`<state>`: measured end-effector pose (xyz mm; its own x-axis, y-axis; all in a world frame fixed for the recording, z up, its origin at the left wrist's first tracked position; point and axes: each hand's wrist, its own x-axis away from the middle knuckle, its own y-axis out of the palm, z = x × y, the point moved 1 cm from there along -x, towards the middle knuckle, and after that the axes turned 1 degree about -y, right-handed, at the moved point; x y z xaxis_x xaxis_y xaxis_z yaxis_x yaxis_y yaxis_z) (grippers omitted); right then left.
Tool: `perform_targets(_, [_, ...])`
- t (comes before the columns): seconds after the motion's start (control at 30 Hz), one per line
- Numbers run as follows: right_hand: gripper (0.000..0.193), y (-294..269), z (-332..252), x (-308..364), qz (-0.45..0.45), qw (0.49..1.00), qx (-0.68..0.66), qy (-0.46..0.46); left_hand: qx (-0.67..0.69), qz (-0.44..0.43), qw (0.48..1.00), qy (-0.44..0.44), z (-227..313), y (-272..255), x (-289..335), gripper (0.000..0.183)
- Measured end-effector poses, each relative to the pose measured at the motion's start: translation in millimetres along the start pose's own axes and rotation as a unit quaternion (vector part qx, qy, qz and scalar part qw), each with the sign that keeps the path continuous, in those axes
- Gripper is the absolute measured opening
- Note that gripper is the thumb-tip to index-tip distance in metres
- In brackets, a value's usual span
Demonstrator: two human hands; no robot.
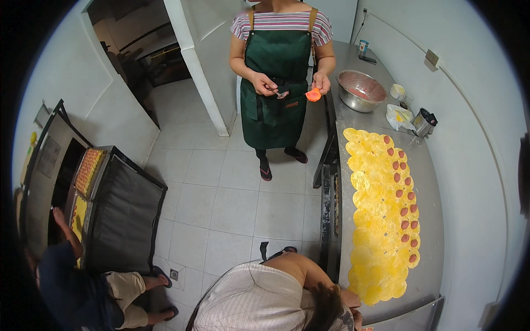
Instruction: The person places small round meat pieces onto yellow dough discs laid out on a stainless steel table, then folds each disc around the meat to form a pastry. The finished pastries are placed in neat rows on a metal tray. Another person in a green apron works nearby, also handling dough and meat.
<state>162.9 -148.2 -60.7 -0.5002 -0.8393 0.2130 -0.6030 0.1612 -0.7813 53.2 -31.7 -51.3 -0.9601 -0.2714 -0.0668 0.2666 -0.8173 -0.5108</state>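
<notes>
Neither my left hand nor my right hand shows. Yellow dough rounds [364, 220] overlap in a long sheet on a steel table [422, 182]. Small reddish-brown lumps of filling [405, 225] dot the right side of the sheet. Across from me, a person in a green apron [279, 83] holds a spoon [280, 95] with a bit of filling in one hand and a small orange round piece [313, 95] in the other. A person in a pale top [248, 298] bends over the table's near end, with hands partly hidden beside the rounds.
A steel bowl [361, 91] with reddish mix stands at the table's far end, near a metal pitcher [424, 122] and a plastic bag [399, 117]. At left, a person in dark clothes [77, 292] reaches into a cabinet [55, 160] beside a tray of filled pieces [90, 172].
</notes>
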Motion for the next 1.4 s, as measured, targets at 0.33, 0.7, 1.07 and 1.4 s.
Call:
perform_targets(0.33, [0.022,9,14,3,0.039,0.998,0.014,-0.05,-0.031,0.012,0.997,0.065,-1,-3,2,0.013])
perform_targets(0.7, [0.014,-5,-60,37,0.089,0.991,0.073,0.067,0.073,-0.084,0.994,0.005,6,-32,16,0.022])
perform_targets(1.07, [0.038,4,-91,52,0.285,0.949,-0.095,0.093,0.032,-0.093,0.995,-0.01,13,-57,16,0.028])
perform_targets(1.4, [0.033,18,-95,54,0.315,0.933,-0.105,0.136,0.027,-0.143,0.989,0.035,2,-52,6,0.034])
